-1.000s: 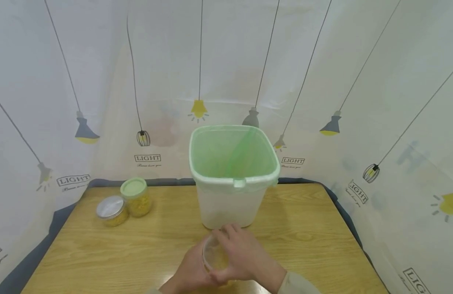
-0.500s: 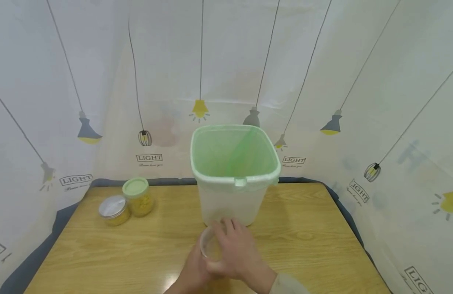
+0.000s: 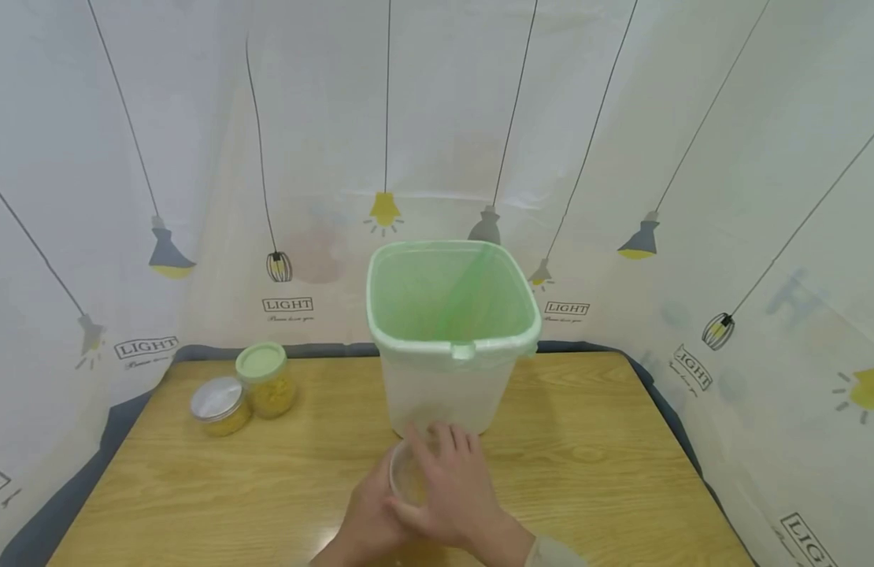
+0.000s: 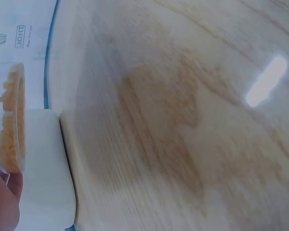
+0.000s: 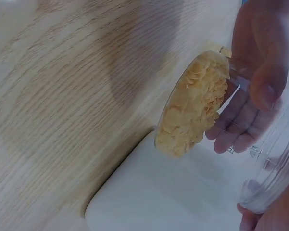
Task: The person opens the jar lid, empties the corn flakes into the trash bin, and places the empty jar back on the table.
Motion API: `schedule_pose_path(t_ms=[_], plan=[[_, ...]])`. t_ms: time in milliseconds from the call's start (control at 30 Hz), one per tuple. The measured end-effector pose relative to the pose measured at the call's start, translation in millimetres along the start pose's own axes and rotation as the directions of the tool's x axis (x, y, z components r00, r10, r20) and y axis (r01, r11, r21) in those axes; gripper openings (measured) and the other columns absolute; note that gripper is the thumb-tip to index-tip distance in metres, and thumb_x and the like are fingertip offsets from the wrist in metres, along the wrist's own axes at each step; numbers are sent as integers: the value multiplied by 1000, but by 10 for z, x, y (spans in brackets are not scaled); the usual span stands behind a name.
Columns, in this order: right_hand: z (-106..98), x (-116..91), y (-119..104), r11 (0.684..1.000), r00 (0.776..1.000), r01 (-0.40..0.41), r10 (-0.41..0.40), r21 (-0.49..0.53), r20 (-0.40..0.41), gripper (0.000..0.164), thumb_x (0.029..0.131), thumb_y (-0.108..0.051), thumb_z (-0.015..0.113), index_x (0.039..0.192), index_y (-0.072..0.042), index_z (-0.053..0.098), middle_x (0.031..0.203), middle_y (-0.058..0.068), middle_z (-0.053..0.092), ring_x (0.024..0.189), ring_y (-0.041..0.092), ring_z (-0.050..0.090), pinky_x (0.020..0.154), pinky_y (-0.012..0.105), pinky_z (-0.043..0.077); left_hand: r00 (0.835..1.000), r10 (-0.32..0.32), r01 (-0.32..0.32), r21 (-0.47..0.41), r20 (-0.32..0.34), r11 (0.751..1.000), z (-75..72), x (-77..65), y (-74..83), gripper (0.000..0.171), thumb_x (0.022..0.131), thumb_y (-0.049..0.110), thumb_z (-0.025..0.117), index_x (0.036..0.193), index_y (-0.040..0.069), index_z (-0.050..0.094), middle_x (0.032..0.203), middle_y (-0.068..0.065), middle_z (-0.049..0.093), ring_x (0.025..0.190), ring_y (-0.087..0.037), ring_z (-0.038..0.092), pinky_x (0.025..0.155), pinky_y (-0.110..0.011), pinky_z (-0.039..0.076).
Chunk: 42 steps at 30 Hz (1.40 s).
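Note:
A clear plastic jar (image 5: 192,103) with pale yellow flake-like pieces in its bottom is held above the table, in front of the bin. My left hand (image 3: 369,512) grips its side, with the thumb and fingers wrapped round the clear wall in the right wrist view. Over the jar's round top (image 3: 406,476) lies my right hand (image 3: 457,488), fingers spread along the far rim and thumb on the near rim. The right wrist view shows that hand's fingers (image 5: 276,216) curled round the clear, ridged top end. Part of the top is hidden under the right hand.
A white bin (image 3: 440,394) with a green liner (image 3: 423,295) stands just beyond the hands. At the table's back left are a green-lidded jar (image 3: 267,382) and a silver-lidded jar (image 3: 220,405), both with yellow contents. A printed curtain (image 3: 324,118) surrounds the wooden table (image 3: 586,457).
My right hand has turned over the jar's top, its thumb shifting left and its fingers farther away. My left hand still grips the jar, which has moved only slightly.

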State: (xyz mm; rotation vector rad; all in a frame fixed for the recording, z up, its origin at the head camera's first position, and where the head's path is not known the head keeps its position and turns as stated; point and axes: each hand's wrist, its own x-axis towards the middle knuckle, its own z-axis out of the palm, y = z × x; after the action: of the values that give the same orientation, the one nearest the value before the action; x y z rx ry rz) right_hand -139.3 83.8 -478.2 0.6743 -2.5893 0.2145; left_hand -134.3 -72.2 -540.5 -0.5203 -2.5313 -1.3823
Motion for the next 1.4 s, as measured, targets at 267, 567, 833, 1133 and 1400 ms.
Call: schedule_pose_path(t_ms=[267,567,833,1133,1400], plan=[[-66,-12,-27,997,998,66,-65,47,-11,85,74,-76,59,140,-24,47,118,8,54,101,20,47,84,35,38,998,55,-52,-78,32,996,-71,-15,-44,103,60,34,90,148,25,37,139,3,57,118,-21,61,96,-36,54],[-70,-19,-11,995,996,90,-91,51,18,79,74,-76,58,135,-27,48,113,1,50,93,17,42,73,27,28,994,92,-90,-44,51,995,-71,-7,-84,103,57,31,89,146,19,40,137,1,58,118,-19,60,96,-36,54],[-93,-4,26,987,990,144,-143,69,-12,80,73,-75,60,135,-25,52,112,2,51,95,18,44,76,29,33,989,107,-98,-91,101,991,-119,10,-52,100,63,37,88,147,22,37,136,3,58,114,-18,61,92,-37,56],[-102,38,163,917,933,351,-360,188,14,68,79,-68,59,136,-30,52,116,-3,52,100,13,43,83,29,38,952,193,-157,-164,236,974,-189,33,-124,89,68,46,86,143,28,40,132,8,58,111,-10,60,89,-30,55],[-107,55,284,886,897,426,-440,185,38,72,82,-64,59,145,-33,44,129,-2,52,110,15,46,88,32,40,936,190,-140,-180,296,974,-160,68,-158,84,72,48,82,142,25,40,127,5,61,105,-10,61,83,-25,55]])
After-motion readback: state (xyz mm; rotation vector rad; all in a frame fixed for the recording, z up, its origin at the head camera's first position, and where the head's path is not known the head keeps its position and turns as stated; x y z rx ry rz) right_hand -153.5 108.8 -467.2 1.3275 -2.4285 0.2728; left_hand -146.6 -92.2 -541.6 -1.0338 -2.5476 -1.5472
